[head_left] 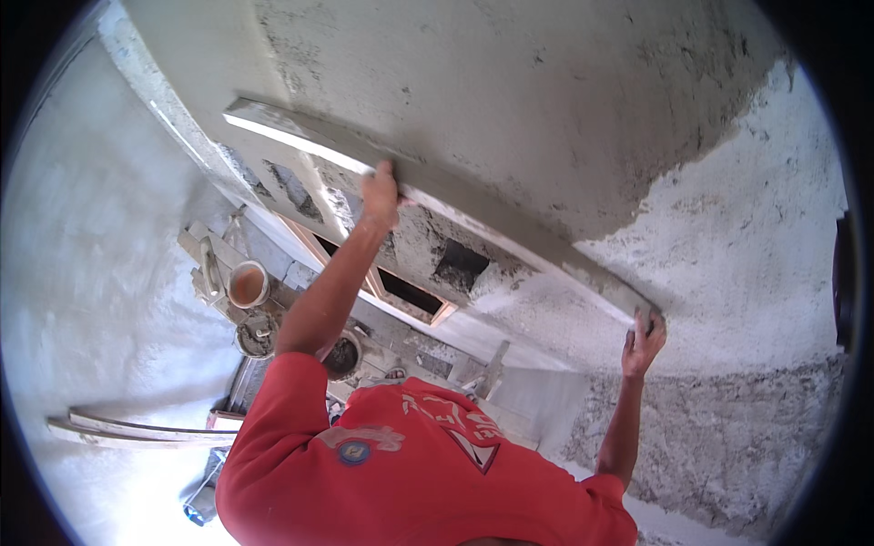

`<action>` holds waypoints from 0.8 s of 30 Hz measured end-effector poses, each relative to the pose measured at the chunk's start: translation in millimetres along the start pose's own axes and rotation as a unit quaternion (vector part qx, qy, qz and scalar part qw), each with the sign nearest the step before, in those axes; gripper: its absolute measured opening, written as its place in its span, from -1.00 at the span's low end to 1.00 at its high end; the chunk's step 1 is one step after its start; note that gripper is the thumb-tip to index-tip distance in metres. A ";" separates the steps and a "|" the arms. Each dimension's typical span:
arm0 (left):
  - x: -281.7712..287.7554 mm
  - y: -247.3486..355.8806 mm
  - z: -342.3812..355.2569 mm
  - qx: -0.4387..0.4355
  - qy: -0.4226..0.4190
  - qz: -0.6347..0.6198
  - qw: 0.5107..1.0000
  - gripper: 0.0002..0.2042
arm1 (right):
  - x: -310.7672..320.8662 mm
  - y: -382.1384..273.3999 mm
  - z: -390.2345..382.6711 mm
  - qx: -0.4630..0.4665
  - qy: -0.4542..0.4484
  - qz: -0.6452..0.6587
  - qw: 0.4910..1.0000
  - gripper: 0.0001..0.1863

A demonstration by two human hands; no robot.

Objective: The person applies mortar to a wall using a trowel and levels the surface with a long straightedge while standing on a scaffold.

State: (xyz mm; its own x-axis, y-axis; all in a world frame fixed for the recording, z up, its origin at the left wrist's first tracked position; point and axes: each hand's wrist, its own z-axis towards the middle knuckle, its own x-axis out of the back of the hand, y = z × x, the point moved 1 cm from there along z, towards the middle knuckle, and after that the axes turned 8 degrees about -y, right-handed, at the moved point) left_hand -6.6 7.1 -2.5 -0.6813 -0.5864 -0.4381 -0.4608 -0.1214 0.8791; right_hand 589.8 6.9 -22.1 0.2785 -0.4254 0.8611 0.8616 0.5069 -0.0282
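- Left hand [381, 193] here, grip pinching the straightedge [510, 229] by its lower edge, fingertips partly hidden!
- Right hand [645, 341] at the other end, grip clamped too, its far-side fingers hard to make out.
- The straightedge, long, slim, mortar-smeared, slants across the wall [546, 118]: smooth grey plaster above, paler roughness right.
- Down below, a round bucket [357, 344], partly covered by arm and red shirt [382, 496].
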 end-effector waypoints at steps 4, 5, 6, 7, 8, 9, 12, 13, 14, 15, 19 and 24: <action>3.1 -50.8 -1.1 -0.004 0.060 -0.010 0.998 -0.49 | -13.6 7.2 -14.5 -0.009 -0.029 -0.027 0.999 -0.37; 7.5 -67.3 -3.8 0.002 0.059 0.015 0.998 -0.50 | -19.0 6.3 -25.5 -0.020 -0.039 -0.025 0.999 -0.35; 15.3 -86.9 -3.0 0.007 0.061 0.036 0.997 -0.50 | -23.5 7.6 -32.2 -0.026 -0.048 -0.024 0.998 -0.32; 34.8 -112.4 9.5 0.008 0.041 0.021 0.999 -0.50 | -30.6 6.2 -31.5 -0.021 -0.049 -0.019 0.998 -0.30; 51.1 -132.7 17.6 0.014 0.018 0.012 1.000 -0.51 | -40.0 3.7 -37.9 -0.023 -0.055 -0.012 0.998 -0.28; 38.9 -146.8 18.4 0.028 0.031 -0.012 0.999 -0.54 | -43.1 11.7 -44.9 -0.031 -0.054 -0.022 0.998 -0.27; 44.5 -152.0 12.3 0.024 0.056 -0.043 0.997 -0.62 | -52.2 5.0 -47.2 -0.024 -0.042 -0.022 0.999 -0.28; 34.0 -139.7 11.4 0.009 0.051 -0.052 0.997 -0.62 | -49.0 6.2 -40.7 -0.017 -0.026 -0.024 0.999 -0.28; 16.1 -122.1 2.2 -0.005 0.038 -0.071 0.997 -0.64 | -38.2 8.9 -39.3 0.001 0.013 -0.032 0.999 -0.29; 9.1 -100.3 -1.5 -0.025 0.032 -0.086 0.995 -0.66 | -26.5 4.9 -28.7 0.023 0.053 -0.031 0.998 -0.30; -34.7 3.8 -23.4 -0.136 -0.014 -0.091 0.987 -0.65 | 24.4 2.5 5.2 0.010 0.055 -0.007 0.998 -0.46; -77.5 115.2 -44.4 -0.211 -0.062 -0.051 0.974 -0.71 | 82.0 -8.1 49.4 -0.005 0.144 -0.062 0.988 -0.50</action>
State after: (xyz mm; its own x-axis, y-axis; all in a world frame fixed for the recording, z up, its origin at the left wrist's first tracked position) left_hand 18.4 3.1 141.1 -0.7195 -0.4571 -0.5228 -0.2714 -0.5079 0.8175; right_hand 584.7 4.9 73.8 0.2777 -0.6803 0.6783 0.9005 0.4303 0.0629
